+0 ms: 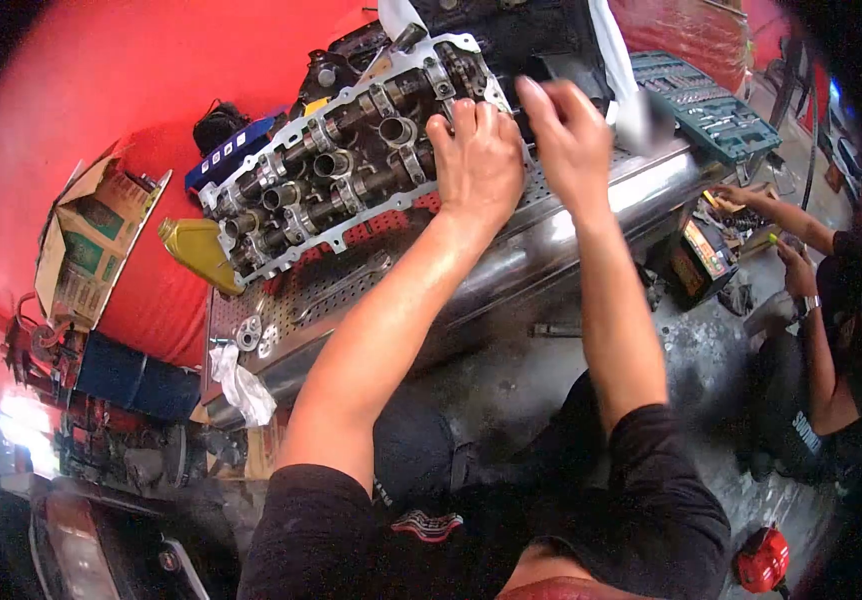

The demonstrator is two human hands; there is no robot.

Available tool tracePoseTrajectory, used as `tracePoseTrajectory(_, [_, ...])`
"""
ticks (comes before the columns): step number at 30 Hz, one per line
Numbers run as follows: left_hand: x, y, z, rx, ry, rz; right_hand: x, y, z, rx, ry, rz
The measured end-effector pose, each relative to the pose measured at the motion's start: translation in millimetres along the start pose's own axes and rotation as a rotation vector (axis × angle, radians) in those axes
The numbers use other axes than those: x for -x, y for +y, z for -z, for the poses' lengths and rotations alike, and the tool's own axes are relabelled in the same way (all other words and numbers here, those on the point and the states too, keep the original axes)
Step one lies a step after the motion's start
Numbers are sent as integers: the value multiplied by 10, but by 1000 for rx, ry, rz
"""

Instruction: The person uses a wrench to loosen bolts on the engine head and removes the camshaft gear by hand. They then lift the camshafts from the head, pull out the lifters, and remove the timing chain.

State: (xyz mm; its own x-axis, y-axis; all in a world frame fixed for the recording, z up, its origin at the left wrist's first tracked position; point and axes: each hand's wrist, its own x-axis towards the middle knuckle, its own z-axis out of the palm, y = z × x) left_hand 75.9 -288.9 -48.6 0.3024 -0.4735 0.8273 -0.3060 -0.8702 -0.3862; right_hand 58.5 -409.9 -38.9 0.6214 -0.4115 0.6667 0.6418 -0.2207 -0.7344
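Note:
A cylinder head (pixel 361 150) with two rows of shafts, caps and round bores lies tilted across a perforated metal bench (pixel 341 300). My left hand (pixel 481 165) is on its right part, fingers curled together; what they grip, if anything, is hidden. Just right of it, my right hand (pixel 573 145) is raised beside the head's end, its fingers bent and smeared by motion. Whether it holds anything cannot be made out. Near its right side is a blurred shiny shape (pixel 641 120), too smeared to name.
A green socket set case (pixel 741 135) lies at the bench's right end. Yellow container (pixel 201 250), white cloth (pixel 241 385) and small metal parts (pixel 249 333) are at left. Another person's arms (pixel 796 225) reach near a battery (pixel 701 260) at right. A cardboard box (pixel 101 240) stands far left.

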Motion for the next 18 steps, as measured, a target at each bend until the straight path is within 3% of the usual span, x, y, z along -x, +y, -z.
tracePoseTrajectory(1, [14, 18, 48, 7, -26, 8, -252, -214, -44, 243, -190, 25])
tracePoseTrajectory(3, [61, 58, 179, 60, 84, -38, -693, -245, -354, 627, -363, 174])
tracePoseTrajectory(4, [81, 85, 255, 91, 143, -62, -852, -253, -467, 744, -532, 195])
tracePoseTrajectory(6, [244, 156, 483, 180, 149, -65, -1042, -102, -637, 799, -616, 389])
tracePoseTrajectory(9, [685, 233, 785, 311, 111, -5, -957, -121, -592, 867, -576, 511])
tracePoseTrajectory(12, [1247, 168, 935, 337, 23, 79, -485, 30, -298, 774, -498, 518])
tracePoseTrajectory(13, [1349, 138, 980, 368, -15, 115, -396, -28, -272, 730, -438, 436])
tracePoseTrajectory(16, [1397, 107, 910, 376, -57, 122, -617, -271, -354, 738, -384, 291])
tracePoseTrajectory(18, [1175, 64, 876, 375, -18, 126, -945, -125, -573, 741, -448, 438])
